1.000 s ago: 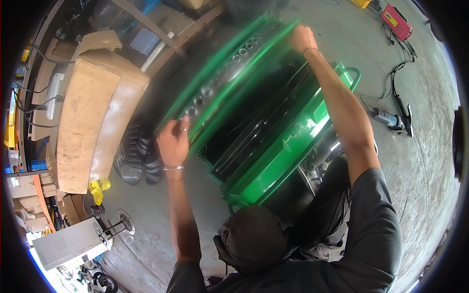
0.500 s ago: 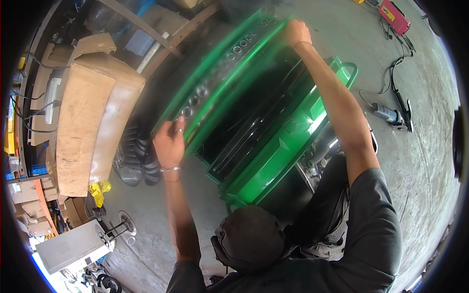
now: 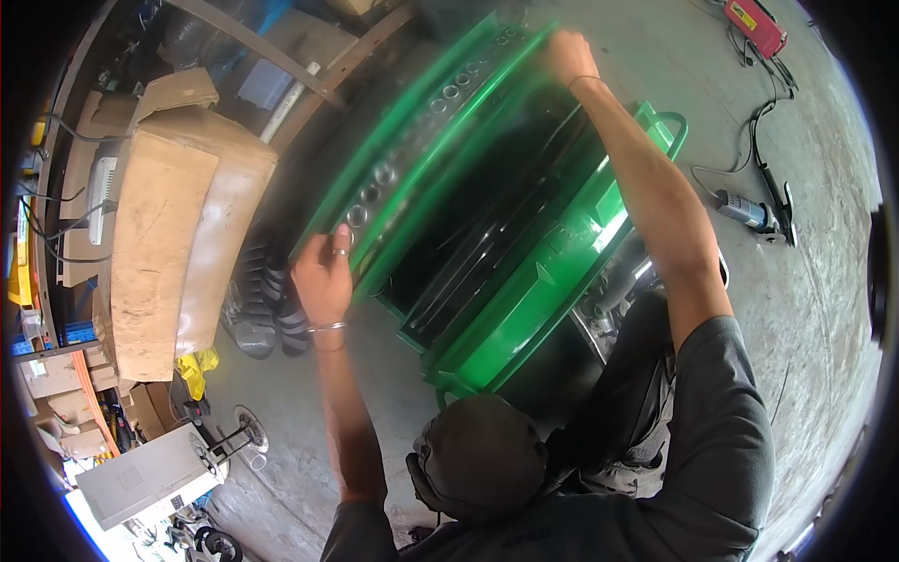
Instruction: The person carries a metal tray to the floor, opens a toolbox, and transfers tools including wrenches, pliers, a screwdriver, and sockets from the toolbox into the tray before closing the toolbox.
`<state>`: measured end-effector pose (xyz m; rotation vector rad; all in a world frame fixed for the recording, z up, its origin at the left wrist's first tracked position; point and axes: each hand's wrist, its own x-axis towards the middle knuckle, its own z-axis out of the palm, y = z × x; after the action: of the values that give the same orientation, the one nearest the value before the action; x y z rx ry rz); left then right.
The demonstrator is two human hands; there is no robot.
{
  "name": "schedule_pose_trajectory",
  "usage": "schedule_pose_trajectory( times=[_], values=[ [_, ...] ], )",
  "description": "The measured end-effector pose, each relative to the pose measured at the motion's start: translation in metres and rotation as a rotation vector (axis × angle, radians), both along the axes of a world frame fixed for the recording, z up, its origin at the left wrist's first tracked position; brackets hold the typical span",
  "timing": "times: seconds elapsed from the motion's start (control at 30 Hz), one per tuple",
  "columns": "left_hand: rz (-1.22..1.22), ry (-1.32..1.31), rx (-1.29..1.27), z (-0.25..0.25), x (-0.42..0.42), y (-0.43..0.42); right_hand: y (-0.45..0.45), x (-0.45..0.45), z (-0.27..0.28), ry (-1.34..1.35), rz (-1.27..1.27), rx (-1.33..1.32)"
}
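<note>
A long green metal tray (image 3: 393, 208) with a row of round sockets lies tilted across the upper middle, over the far side of an open green metal box (image 3: 524, 314). My left hand (image 3: 323, 279) grips the tray's near left end, thumb on its inner side by the last socket. At the far right end, my right hand (image 3: 569, 58) is closed round the tray's corner; its fingertips are partly hidden. Inside the box's dark interior lie long shiny bars (image 3: 487, 229). The tray looks hazy in places.
A tall cardboard box (image 3: 159, 253) stands at the left beside metal shelving (image 3: 253, 37). Dark boots (image 3: 257, 309) are on the floor behind the tray. An angle grinder (image 3: 744, 212) with its cable and a red machine (image 3: 755, 26) lie at right. Metal parts (image 3: 609, 304) sit near my knee.
Both hands and the green tray have shifted slightly left and up in the view. The grip at both ends stays the same.
</note>
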<state>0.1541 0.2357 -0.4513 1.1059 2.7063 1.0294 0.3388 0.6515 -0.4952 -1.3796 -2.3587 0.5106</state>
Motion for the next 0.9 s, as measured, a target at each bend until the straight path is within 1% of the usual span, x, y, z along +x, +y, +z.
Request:
schedule_pose_trajectory(
  times=[0.1,0.17,0.2,0.23,0.3,0.37,0.4,0.43,0.5,0.53,0.57,0.63,0.7,0.73,0.77,0.83,0.87,0.9],
  values=[
    [0.002,-0.007,0.001,0.004,0.002,0.001,-0.001,0.000,0.002,0.057,-0.009,-0.001],
    [0.006,-0.017,0.009,0.004,0.002,0.001,-0.002,0.000,-0.001,0.222,-0.114,0.006],
    [0.000,0.001,0.015,0.004,0.001,0.000,0.002,0.005,0.002,0.324,-0.143,-0.113],
    [-0.004,0.016,0.022,0.003,0.001,-0.001,0.003,0.006,0.002,0.342,-0.196,-0.031],
    [0.006,0.008,0.041,0.001,0.001,-0.002,0.006,0.014,0.005,0.600,-0.349,-0.341],
    [0.017,0.004,0.061,0.001,-0.001,-0.002,0.022,0.024,-0.005,1.098,-0.408,-0.613],
    [0.019,0.021,0.068,0.002,0.000,-0.003,0.029,0.034,-0.005,1.220,-0.389,-0.681],
    [0.018,0.036,0.078,0.002,0.001,-0.002,0.035,0.042,-0.005,1.210,-0.380,-0.674],
    [0.023,0.044,0.051,-0.002,-0.002,-0.004,0.047,0.055,-0.004,1.534,-0.102,-0.685],
    [0.021,0.062,0.019,-0.003,-0.004,-0.004,0.050,0.056,0.004,1.633,-0.084,-0.743],
    [0.017,0.052,0.044,-0.003,-0.005,-0.005,0.051,0.055,0.006,1.624,-0.070,-0.719],
    [0.024,0.009,0.074,0.000,-0.003,-0.002,0.053,0.045,0.016,1.758,0.033,-0.716],
    [0.063,-0.058,0.026,0.007,0.001,-0.002,0.033,0.034,0.041,1.778,0.078,-0.817],
    [0.053,-0.088,0.027,0.002,-0.003,-0.004,0.024,0.028,0.049,1.853,0.072,-0.864],
    [0.058,-0.084,0.052,-0.001,-0.001,-0.003,0.022,0.023,0.056,1.850,0.100,-0.852],
    [0.077,0.102,0.036,-0.003,-0.001,-0.004,0.019,0.007,0.065,1.845,-0.025,-0.969],
    [0.068,0.103,0.047,-0.005,-0.003,-0.004,0.023,-0.002,0.070,1.861,-0.006,-0.963],
    [0.080,0.084,0.024,-0.001,0.000,-0.003,0.026,-0.010,0.075,1.476,0.002,-0.855]
  ],
)
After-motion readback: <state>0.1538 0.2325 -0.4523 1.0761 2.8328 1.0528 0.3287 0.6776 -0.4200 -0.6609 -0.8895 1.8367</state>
